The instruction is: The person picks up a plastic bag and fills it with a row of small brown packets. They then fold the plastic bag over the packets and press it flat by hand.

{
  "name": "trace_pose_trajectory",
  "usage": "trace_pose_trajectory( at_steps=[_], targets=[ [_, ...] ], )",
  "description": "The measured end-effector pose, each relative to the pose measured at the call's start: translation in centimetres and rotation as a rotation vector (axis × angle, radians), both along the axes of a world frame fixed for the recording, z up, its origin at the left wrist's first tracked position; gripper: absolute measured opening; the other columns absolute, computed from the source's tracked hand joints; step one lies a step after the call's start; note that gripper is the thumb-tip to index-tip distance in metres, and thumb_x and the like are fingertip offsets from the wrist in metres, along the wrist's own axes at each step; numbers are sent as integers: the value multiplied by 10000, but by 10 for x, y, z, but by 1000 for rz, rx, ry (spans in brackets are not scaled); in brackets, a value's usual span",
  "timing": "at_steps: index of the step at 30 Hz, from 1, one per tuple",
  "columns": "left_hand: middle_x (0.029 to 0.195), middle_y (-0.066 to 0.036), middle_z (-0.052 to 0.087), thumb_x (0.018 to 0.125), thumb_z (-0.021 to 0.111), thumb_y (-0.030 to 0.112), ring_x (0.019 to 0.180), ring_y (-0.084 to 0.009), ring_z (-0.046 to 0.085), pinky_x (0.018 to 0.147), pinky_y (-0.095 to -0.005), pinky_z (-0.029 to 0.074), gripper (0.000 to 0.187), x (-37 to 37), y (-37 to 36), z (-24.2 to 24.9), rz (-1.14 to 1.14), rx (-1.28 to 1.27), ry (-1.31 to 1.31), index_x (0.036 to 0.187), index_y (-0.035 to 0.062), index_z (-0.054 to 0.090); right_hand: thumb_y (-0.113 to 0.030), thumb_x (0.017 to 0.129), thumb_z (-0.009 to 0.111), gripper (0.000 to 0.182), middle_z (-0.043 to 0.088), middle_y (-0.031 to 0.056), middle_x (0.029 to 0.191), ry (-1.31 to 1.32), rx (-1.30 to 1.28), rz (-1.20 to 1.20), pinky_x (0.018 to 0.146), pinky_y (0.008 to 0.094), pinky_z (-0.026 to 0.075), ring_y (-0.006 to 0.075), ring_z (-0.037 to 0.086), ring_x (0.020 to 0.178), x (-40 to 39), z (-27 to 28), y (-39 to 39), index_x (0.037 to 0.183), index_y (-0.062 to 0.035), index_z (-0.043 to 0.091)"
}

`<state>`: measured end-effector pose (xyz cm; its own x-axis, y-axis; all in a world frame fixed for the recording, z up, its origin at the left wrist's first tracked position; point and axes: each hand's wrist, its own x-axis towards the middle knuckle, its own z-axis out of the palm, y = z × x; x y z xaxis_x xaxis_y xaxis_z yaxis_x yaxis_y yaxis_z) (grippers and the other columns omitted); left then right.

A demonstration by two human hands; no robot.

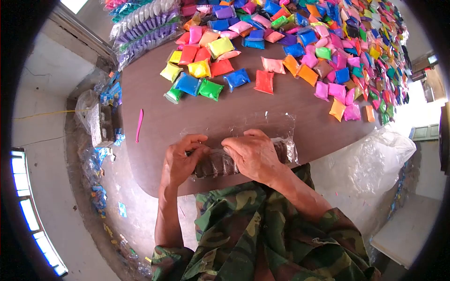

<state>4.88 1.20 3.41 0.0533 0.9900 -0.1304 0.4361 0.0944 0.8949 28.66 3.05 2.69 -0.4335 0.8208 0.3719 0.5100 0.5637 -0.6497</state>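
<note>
At the table's near edge lies a clear plastic bag with a row of dark brown packets inside. Its loose, see-through flap spreads over the tabletop beyond my hands. My left hand is at the bag's left end, thumb and fingers pinched on the film. Curled over the middle of the bag, my right hand has its thumb and fingers closed on the plastic. Both hands are close together, and they hide part of the packets. Beyond them lie a red packet and a blue packet.
A large heap of small colourful packets covers the table's far right. Stacked bagged rows stand at the far left. A pink plastic stick lies on the brown table. A big clear bag is at the right.
</note>
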Motion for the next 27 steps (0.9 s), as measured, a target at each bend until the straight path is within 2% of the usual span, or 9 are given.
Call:
trace_pose_trajectory(
  at_steps=[4,7,10,13,16,19,23,26,27],
  targets=[
    [973,-99,821,936,825,54,937,-165,786,800,-307,589,245,0,-2,-6,33,103,35,1172,30,763,-132,993,718,78,741,108,795,-52,-48,5,886,454,534,315,727,778,1,1,1,1054,-84,709],
    [1047,-96,811,952,780,-3,975,-186,784,851,-320,613,241,4,-5,4,11,161,135,1191,3,754,-131,993,715,76,742,113,791,-15,-37,-9,876,454,533,323,723,770,-1,-1,1,1050,-82,706],
    [1075,-95,796,957,761,-11,1004,-190,769,838,-319,612,246,1,-10,7,32,259,216,1199,29,762,-181,988,706,90,720,112,760,1,-6,-11,817,452,509,331,711,753,-1,-3,1,1003,-93,693],
    [1112,-127,799,914,777,-18,950,-226,774,810,-330,598,276,-16,-16,10,75,440,285,1185,35,766,-174,982,709,89,724,109,773,1,3,4,815,455,507,330,712,765,1,-1,1,1012,-92,691],
    [1118,-134,784,905,763,-12,899,-221,735,757,-323,581,277,-19,-26,18,143,278,185,1177,39,771,-162,974,714,88,722,106,779,20,30,14,814,459,509,330,714,773,1,-2,0,1014,-88,690],
    [1122,-113,771,937,712,-30,914,-179,714,746,-309,569,295,-15,-30,14,-10,253,274,1216,49,765,-150,967,718,88,720,104,779,62,56,-10,817,460,514,332,716,780,0,-3,-1,1015,-83,689],
    [1090,-127,760,922,737,-12,808,-173,697,698,-294,556,278,-10,-31,9,-42,215,229,1191,49,769,-153,961,725,95,730,98,795,34,66,-14,829,458,520,328,722,791,0,-5,-2,1024,-89,693],
    [1093,-133,761,911,771,9,879,-186,716,718,-312,575,291,-11,-29,23,43,3,240,1199,48,765,-157,954,736,115,743,93,825,27,61,-17,843,452,525,323,726,807,0,-6,-2,1040,-92,696],
    [1103,-128,764,903,786,31,878,-197,716,707,-317,569,308,-12,-26,24,80,98,286,1209,53,760,-157,951,741,125,750,92,850,27,59,-20,851,452,528,322,727,823,0,-7,-3,1049,-91,699]
  ],
)
